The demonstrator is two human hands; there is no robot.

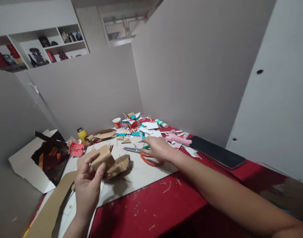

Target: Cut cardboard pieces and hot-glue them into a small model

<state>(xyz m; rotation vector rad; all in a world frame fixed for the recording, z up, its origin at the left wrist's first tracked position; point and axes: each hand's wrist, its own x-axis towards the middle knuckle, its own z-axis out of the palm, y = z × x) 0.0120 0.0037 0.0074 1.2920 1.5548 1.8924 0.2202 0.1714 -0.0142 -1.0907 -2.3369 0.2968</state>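
Folded cardboard (104, 159) pinched by the left hand (89, 177) could be nicked if scissors (137, 150) under the half-curled right hand (158, 147), grip unclear, are swung.

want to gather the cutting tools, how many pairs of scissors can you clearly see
1: the orange-handled scissors, over the white board, handles partly covered by the right hand. Red loops farther back may be another pair; more could be hidden.

I see the scissors (134, 150) on the board (138, 180), right of the cardboard (103, 160) in the left hand (88, 180) — the cup (117, 123) stands behind, near the worktop's (146, 210) far corner. The device (218, 152) lies by the right edge — the box (51, 162), by the left.
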